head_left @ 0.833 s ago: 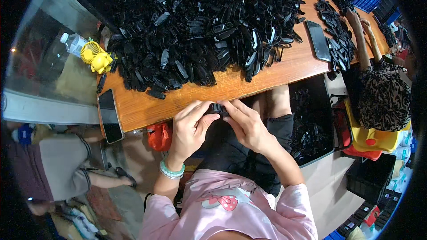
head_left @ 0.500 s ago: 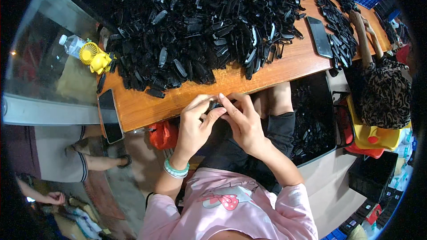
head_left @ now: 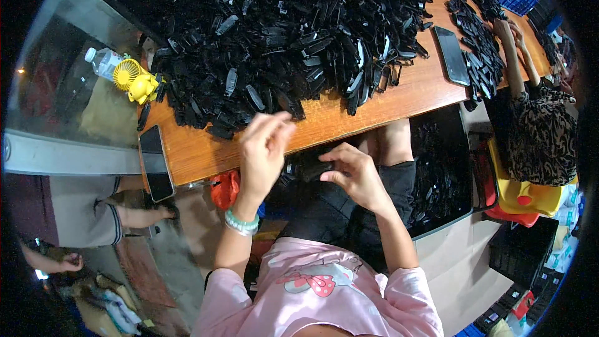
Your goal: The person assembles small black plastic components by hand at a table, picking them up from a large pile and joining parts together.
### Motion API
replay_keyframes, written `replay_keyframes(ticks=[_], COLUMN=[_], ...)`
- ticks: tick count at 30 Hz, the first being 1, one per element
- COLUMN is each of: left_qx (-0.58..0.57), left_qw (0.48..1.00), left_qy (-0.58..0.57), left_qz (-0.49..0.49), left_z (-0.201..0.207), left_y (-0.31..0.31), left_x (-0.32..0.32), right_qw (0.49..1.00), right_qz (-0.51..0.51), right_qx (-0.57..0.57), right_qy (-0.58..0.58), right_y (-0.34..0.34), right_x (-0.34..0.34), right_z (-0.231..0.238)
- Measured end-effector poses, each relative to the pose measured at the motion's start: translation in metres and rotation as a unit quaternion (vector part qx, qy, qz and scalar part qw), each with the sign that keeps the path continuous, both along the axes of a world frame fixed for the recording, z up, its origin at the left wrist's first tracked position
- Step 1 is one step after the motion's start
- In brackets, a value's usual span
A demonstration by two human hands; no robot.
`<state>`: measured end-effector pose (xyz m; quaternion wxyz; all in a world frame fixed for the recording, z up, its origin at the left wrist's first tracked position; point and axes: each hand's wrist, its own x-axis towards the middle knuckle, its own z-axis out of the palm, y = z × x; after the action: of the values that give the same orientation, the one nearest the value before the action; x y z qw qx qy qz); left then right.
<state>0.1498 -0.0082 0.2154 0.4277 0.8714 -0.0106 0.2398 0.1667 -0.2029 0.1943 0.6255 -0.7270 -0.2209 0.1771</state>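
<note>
My left hand point(head_left: 265, 146) is above the table's near edge, just short of a big heap of small black plastic parts point(head_left: 293, 43). Its fingers are stretched out and blurred by motion, and nothing shows in them. Lower and further right, over my lap, my right hand point(head_left: 357, 175) has thumb and forefinger apart. Just beyond those fingertips is a dark, blurred black piece point(head_left: 314, 168); it seems apart from the hand, and its exact shape is hard to make out against the dark clothing.
On the wooden table point(head_left: 405, 97) lie a phone point(head_left: 156, 162) at the left edge and another phone point(head_left: 451, 56) to the right. A yellow fan point(head_left: 129, 75) and a bottle point(head_left: 103, 61) stand left. A black tray point(head_left: 440, 175) of parts sits right of my legs. A co-worker point(head_left: 541, 134) works far right.
My hands were together around a small black part. They have parted: the left went up and left toward the heap, the right lowered slightly and spread its fingers.
</note>
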Motion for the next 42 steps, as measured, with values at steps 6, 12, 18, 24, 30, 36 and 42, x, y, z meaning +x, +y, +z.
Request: replay_keyframes(ticks=[6,12,18,24,30,36,42], left_qx=[0.278,0.222,-0.015,-0.399,-0.572,-0.475,-0.612], left_qw=[0.941,0.950,0.978,0.915,0.815,0.859,0.758], left_qy=[0.009,-0.004,-0.111,0.015,0.079,0.164,0.167], left_qz=[0.190,0.221,0.179,0.062,-0.042,-0.104,-0.155], left_z=[0.001,-0.008,-0.027,-0.022,-0.020,-0.024,-0.012], left_y=[0.003,0.004,0.007,-0.008,-0.014,-0.007,-0.014], left_x=[0.032,0.030,0.014,-0.010,-0.013,-0.028,-0.026], right_qw=[0.935,0.775,0.762,0.757,0.894,0.948,0.973], right_qz=[-0.129,-0.202,-0.133,-0.078,-0.194,-0.118,-0.026], right_qx=[-0.037,-0.308,-0.348,-0.354,-0.028,0.278,0.145], right_qy=[-0.327,-0.514,-0.529,-0.543,-0.404,0.099,0.178], right_y=[0.028,0.072,0.079,0.073,0.059,0.037,0.014], right_x=[0.056,0.148,0.171,0.173,0.175,0.104,0.028], right_z=[0.028,0.051,0.051,0.052,0.055,0.054,0.037])
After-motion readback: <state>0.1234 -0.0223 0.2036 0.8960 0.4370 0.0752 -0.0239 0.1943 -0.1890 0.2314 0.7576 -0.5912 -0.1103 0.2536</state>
